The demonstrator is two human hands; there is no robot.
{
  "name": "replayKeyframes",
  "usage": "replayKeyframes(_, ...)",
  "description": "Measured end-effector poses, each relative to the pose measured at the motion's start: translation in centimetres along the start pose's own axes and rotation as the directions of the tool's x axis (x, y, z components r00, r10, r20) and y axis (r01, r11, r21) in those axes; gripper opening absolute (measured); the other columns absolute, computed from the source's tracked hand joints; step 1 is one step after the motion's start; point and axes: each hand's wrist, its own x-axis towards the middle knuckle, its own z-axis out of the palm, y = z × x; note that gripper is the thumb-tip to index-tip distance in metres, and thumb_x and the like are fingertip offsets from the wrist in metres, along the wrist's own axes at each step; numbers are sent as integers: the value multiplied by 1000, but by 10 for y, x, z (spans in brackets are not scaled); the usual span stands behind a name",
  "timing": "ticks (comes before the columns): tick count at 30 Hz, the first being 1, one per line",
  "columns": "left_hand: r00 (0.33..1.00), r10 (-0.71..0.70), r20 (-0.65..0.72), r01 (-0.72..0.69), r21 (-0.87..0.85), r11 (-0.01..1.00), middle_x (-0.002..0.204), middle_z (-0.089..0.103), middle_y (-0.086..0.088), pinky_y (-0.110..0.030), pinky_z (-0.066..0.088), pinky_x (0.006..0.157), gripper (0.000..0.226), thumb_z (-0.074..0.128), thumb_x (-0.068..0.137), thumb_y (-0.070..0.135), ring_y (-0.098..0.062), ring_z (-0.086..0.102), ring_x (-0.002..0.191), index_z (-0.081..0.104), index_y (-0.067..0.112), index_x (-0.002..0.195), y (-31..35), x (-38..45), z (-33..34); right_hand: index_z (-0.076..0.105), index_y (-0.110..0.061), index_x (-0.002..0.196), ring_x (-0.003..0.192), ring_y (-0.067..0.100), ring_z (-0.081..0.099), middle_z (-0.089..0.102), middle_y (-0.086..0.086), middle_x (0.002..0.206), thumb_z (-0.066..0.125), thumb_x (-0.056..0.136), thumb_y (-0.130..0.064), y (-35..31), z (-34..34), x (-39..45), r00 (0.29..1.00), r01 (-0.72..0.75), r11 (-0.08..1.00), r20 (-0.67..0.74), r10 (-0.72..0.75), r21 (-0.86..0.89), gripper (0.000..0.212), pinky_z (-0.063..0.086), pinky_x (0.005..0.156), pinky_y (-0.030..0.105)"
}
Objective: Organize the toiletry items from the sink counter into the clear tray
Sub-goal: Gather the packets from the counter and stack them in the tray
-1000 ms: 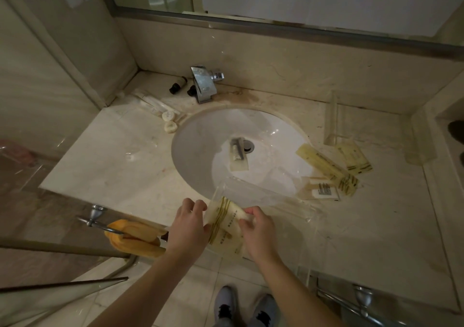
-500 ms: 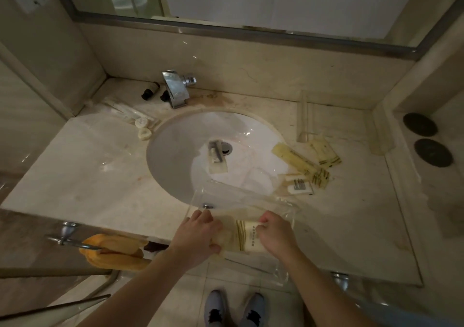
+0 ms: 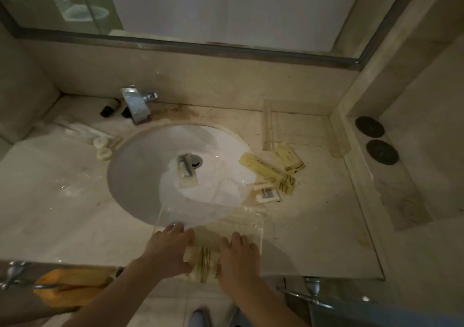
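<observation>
A clear tray (image 3: pixel 213 216) lies on the counter at the sink's front edge, partly over the basin. Inside its near end lies a pale sachet with gold stripes (image 3: pixel 204 264). My left hand (image 3: pixel 168 250) and my right hand (image 3: pixel 238 257) press down on the sachet's two sides. To the right of the basin lie yellow sachets (image 3: pixel 267 172) and a small white packet (image 3: pixel 267 195). A small tube on a sachet (image 3: pixel 187 172) rests in the sink by the drain. Two dark bottles (image 3: pixel 109 107) lie beside the tap, and white round soaps (image 3: pixel 103 148) sit left of the basin.
A second clear tray (image 3: pixel 296 128) stands at the back right of the counter. The chrome tap (image 3: pixel 136 107) is at the back. An orange towel (image 3: pixel 70 286) hangs on a rail below the counter's front edge. Two dark discs (image 3: pixel 375 139) sit on the right ledge.
Both hands have lowered the striped sachet from above the counter's edge into the near end of the clear tray and now press it flat.
</observation>
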Motion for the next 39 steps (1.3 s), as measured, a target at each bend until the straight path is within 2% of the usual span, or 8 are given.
replayKeyframes(5,1000,1,4,-1,-3,1000,115,53,4,-31,44,90,52,60,72,56,-18,53,112,51,28,114,11,16,-17,50,-17,113,112,28,43,48,7,118,55,82,-36,15,-15,10,985,0,988,-172,27,155,37,40,92,39)
replayKeyframes(9,974,-57,-219,-8,-286,958,91,57,6,-28,49,75,13,58,83,39,-15,58,86,50,30,83,25,39,-32,54,-22,83,84,17,53,57,-3,89,53,83,-33,54,-31,31,892,-72,867,-358,277,492,11,45,67,30)
replayKeyframes(14,920,-221,-324,-16,-594,804,71,61,7,-24,42,65,11,64,82,23,-15,58,71,58,25,73,57,82,-67,58,-22,80,70,15,58,59,-2,81,59,86,-27,121,-54,72,738,-192,684,-356,574,704,8,48,56,28)
replayKeyframes(19,913,-291,-287,-5,-720,694,77,64,5,-24,41,68,7,65,82,21,-17,59,77,59,22,78,85,141,-87,63,-15,94,92,28,56,56,9,101,61,83,-25,176,-78,124,676,-294,710,-386,628,640,15,45,65,31)
replayKeyframes(26,841,-524,-138,159,-861,483,113,59,-12,-34,46,80,39,68,81,26,-22,54,86,52,10,113,107,208,-87,58,-15,114,107,29,51,61,7,113,66,80,-34,204,-91,173,776,-273,924,-506,376,268,39,45,83,39)
replayKeyframes(32,823,-568,-15,205,-924,322,107,63,-16,-44,55,83,40,69,79,26,-33,64,91,45,15,109,107,231,-76,47,-11,127,104,32,56,61,16,116,52,86,-13,203,-90,188,839,-260,966,-493,232,13,41,48,80,39)
replayKeyframes(36,833,-550,51,191,-961,201,101,66,-19,-44,57,80,39,67,80,22,-34,65,89,46,13,111,109,235,-73,41,-11,130,99,32,58,59,14,114,56,83,-9,202,-84,179,840,-244,968,-488,237,51,50,48,76,40)
replayKeyframes(39,852,-520,60,144,-982,121,79,65,-11,-36,52,67,40,65,81,15,-26,61,69,50,9,117,112,235,-77,47,-14,124,87,29,61,63,10,101,66,76,-10,203,-77,171,791,-227,950,-527,309,216,52,48,69,37)
